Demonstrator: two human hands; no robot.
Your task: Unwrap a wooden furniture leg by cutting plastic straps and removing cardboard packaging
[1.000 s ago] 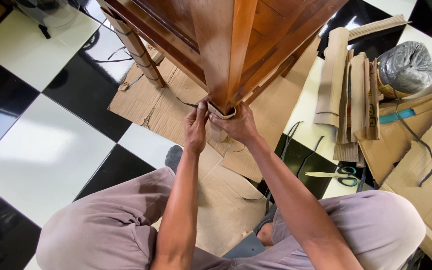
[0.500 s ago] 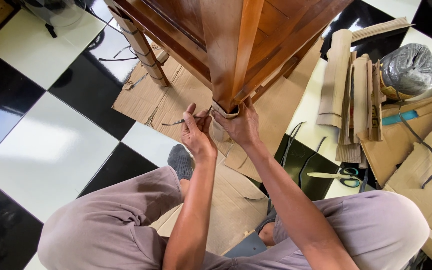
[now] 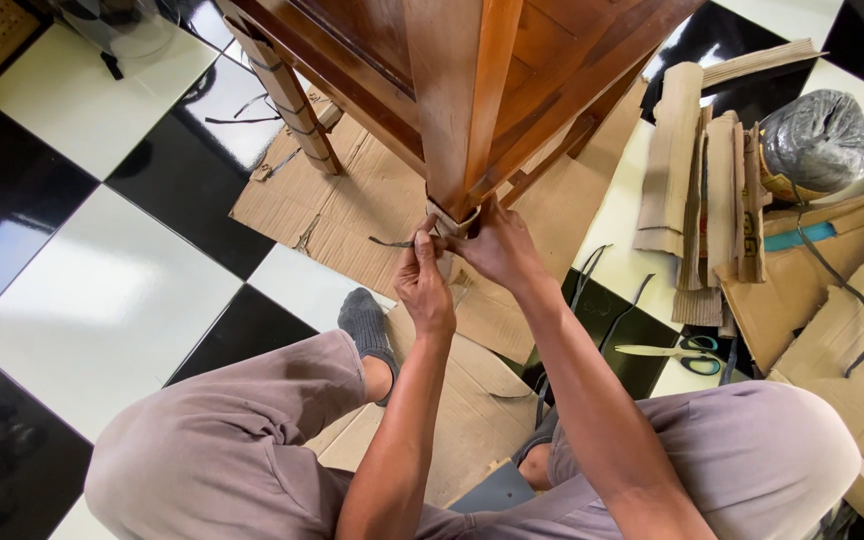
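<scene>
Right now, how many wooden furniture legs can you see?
2: one leg at the hands, its foot wrapped in cardboard; another leg at upper left, wrapped in cardboard. Others may be hidden.

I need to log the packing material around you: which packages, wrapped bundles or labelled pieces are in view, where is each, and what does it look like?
Wrapped bundle: far right on the floor, rounded, grey shiny plastic.
Folded cardboard strips: left of the bundle, tall brown stack; one carries dark print.
Flattened cardboard: under the wooden furniture, brown sheet.
Cardboard sleeve: around the furniture leg's foot, brown, at both hands.
Teal strip: on the brown cardboard at right.
No signs or screens.
</scene>
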